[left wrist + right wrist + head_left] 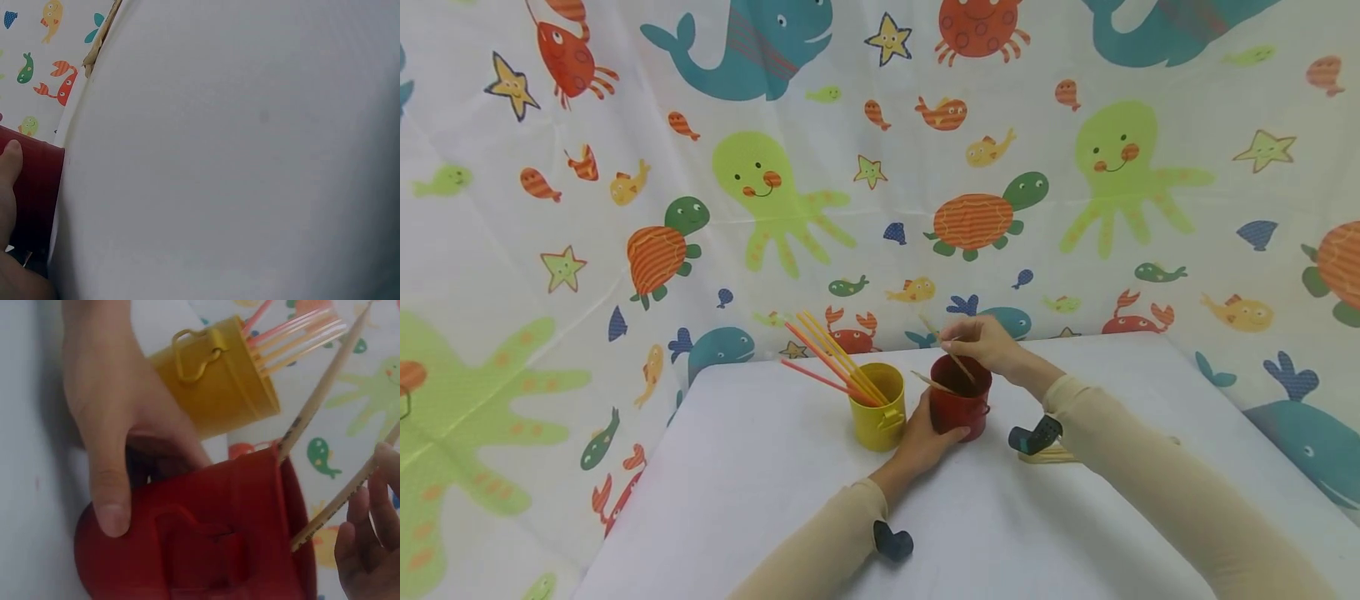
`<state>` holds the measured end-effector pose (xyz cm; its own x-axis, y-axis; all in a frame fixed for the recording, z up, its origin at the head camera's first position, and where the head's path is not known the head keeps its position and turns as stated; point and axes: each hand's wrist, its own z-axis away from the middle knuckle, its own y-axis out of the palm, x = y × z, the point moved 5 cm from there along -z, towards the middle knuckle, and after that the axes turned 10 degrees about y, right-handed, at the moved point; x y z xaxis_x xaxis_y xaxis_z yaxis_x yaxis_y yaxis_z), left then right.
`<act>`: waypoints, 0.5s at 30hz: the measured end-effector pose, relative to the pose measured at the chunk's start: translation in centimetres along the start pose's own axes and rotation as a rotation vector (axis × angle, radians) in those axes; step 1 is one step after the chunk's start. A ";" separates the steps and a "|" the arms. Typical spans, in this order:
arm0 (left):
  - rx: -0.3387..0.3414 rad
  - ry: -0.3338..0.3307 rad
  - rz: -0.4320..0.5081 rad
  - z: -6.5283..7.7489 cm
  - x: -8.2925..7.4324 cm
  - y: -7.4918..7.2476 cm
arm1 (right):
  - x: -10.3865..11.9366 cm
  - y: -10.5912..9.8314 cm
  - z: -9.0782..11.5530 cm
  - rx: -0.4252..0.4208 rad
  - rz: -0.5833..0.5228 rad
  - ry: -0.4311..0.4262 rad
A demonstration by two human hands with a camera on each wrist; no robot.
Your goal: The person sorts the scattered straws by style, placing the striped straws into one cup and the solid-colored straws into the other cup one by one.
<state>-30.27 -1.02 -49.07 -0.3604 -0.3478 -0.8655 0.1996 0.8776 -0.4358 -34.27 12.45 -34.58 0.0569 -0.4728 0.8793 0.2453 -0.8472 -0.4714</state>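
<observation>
My left hand (pixel 922 442) grips the lower side of a small red metal bucket (pixel 961 417), its thumb laid along the wall in the right wrist view. Above the rim, my right hand (pixel 988 342) pinches a slim wooden chopstick (pixel 340 499) with printed marks, its lower end inside the bucket. A second chopstick (pixel 325 387) leans out over the rim, pointed end up. Close on the left stands a yellow metal bucket (pixel 880 429) holding several orange and yellow straws (pixel 835 354). The bucket's inside bottom is hidden.
More light wooden sticks (pixel 1048 454) lie on the white table (pixel 737 467) to the right, partly behind my right forearm. A white curtain (pixel 820 183) printed with sea animals hangs behind the table. Dark wrist cameras sit on both sleeves.
</observation>
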 end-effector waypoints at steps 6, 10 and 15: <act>0.007 0.005 -0.015 0.1 -0.1 -0.1 | -0.6 0.9 -0.4 0.019 0.093 -0.093; 0.012 -0.006 -0.018 0.2 -0.1 0.0 | -0.7 1.7 -0.2 0.054 0.166 -0.139; 0.008 -0.002 -0.022 0.2 -0.3 -0.1 | -0.6 2.4 -0.2 0.089 0.240 -0.200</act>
<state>-30.04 -1.07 -48.83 -0.3633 -0.3673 -0.8562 0.1987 0.8673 -0.4564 -33.91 10.64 -36.28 0.3099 -0.5918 0.7442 0.2850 -0.6889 -0.6665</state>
